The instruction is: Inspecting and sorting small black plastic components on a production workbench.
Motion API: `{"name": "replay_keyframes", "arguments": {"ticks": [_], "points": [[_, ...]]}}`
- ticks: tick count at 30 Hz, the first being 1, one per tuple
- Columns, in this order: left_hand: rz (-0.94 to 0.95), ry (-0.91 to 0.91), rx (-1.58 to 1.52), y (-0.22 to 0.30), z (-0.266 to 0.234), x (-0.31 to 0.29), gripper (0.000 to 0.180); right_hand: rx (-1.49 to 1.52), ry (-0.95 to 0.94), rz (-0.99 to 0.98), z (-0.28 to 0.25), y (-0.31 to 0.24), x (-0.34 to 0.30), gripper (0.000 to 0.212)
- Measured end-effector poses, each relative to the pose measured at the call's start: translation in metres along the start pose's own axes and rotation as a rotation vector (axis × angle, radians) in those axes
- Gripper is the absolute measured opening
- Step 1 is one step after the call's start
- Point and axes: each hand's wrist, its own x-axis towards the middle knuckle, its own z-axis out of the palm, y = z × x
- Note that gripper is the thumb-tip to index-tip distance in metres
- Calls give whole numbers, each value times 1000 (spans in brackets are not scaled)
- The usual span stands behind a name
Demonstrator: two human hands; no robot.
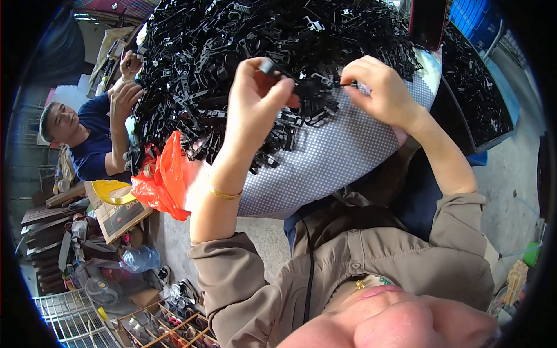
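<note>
A large heap of small black plastic clip-like parts point(197, 64) covers the table in front of me. Above its near edge, my left hand point(252, 104) is closed, with a black plastic part point(270, 67) between thumb and fingers. To the right, my right hand point(380, 93) is raised in a pinch over the heap's edge. Something small and dark shows at its fingertips, too small to make out. The two hands are apart. Below them lies a grey-white dotted cloth point(325, 159), with loose black parts along its upper border.
A red plastic bag point(168, 180) lies at the table's left edge. Beyond it, a co-worker point(93, 136) in dark blue has both hands at the heap. A bin of black parts point(476, 87) stands right. A cardboard box point(116, 214) and a water jug point(141, 259) are lower left.
</note>
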Motion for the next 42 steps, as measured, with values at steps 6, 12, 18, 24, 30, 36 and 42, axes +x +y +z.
{"name": "replay_keyframes", "arguments": {"ticks": [6,12,18,24,30,36,42], "points": [[-195,-177,-243,-9,22,-10,36,626,-17,456,-18,-34,-2,16],[-93,-37,-163,-17,33,-16,22,617,121,364,-12,-50,-7,21],[-103,-30,-171,-18,31,-13,20,241,122,217,-2,-41,-5,19],[-235,-77,-365,-21,25,-8,30,-70,246,200,-4,-14,-4,19],[-320,-146,-526,-23,29,-13,31,381,122,340,-11,-37,-2,21],[-342,-177,-456,-20,30,-17,33,58,178,70,-3,-44,-3,20],[-332,-214,-392,-21,31,-18,33,5,117,-9,-4,-42,-2,21]]}}
